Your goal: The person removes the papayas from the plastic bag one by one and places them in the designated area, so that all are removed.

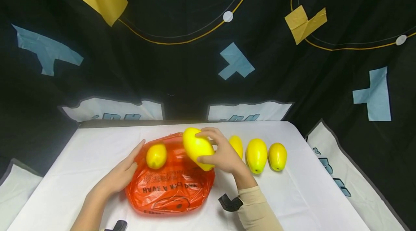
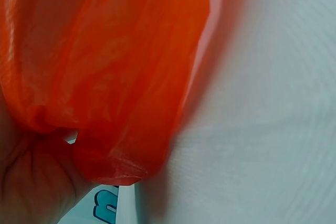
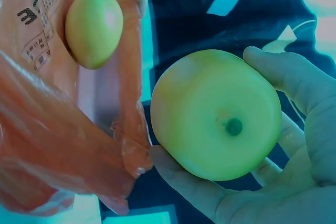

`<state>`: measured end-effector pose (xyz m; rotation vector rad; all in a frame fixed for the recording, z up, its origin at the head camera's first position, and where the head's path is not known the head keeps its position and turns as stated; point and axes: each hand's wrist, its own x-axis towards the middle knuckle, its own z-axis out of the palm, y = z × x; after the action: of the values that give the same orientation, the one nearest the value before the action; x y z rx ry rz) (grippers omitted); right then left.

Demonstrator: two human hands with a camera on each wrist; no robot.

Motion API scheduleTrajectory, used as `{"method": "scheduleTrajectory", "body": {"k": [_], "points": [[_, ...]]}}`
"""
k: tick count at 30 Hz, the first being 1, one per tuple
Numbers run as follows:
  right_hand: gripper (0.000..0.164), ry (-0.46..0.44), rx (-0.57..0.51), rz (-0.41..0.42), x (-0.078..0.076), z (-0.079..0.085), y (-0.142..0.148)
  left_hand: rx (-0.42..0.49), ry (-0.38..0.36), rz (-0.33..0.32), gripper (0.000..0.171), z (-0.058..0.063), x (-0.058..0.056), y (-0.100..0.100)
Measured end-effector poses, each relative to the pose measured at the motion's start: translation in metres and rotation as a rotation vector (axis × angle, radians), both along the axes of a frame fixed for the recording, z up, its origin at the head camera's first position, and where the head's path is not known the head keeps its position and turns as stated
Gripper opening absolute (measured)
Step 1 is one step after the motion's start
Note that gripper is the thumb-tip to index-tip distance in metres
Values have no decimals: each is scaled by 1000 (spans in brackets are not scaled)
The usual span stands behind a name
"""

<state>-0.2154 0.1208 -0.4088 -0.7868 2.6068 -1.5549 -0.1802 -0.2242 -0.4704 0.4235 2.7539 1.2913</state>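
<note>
A yellow oval fruit (image 1: 198,148) is in my right hand (image 1: 224,155), held between thumb and fingers above the right part of a red plastic bag (image 1: 169,184). The fruit's end with a dark round spot (image 3: 233,126) faces the right wrist camera. Along the bag's left side, my left hand (image 1: 121,175) holds its edge, index finger stretched out. Bag film hides some left fingers in the left wrist view, where the palm (image 2: 37,182) shows. Another yellow fruit (image 1: 156,156) lies at the bag's spread mouth.
Right of the bag, three more yellow fruits stand in a row: one partly behind my right hand (image 1: 236,145), a large one (image 1: 256,155) and a smaller one (image 1: 277,156). They are on a white-covered table (image 1: 302,195). A black cloth (image 1: 185,75) hangs behind.
</note>
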Motion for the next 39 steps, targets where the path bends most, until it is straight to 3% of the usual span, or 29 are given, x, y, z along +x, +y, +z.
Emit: {"method": "scheduleTrajectory", "body": {"k": [8, 15, 19, 23, 30, 39], "points": [[60, 36, 2, -30, 7, 8, 11, 10, 6, -10, 69, 3, 1, 0], [57, 57, -9, -56, 31, 36, 16, 11, 14, -16, 69, 3, -1, -1], [56, 54, -5, -63, 37, 38, 22, 19, 12, -17, 70, 1, -2, -1], [57, 38, -13, -75, 38, 31, 30, 25, 1, -18, 70, 0, -1, -1], [60, 33, 25, -117, 29, 5, 50, 21, -9, -12, 70, -1, 0, -2], [61, 6, 15, -124, 37, -2, 67, 21, 3, -21, 69, -2, -1, -3]]}}
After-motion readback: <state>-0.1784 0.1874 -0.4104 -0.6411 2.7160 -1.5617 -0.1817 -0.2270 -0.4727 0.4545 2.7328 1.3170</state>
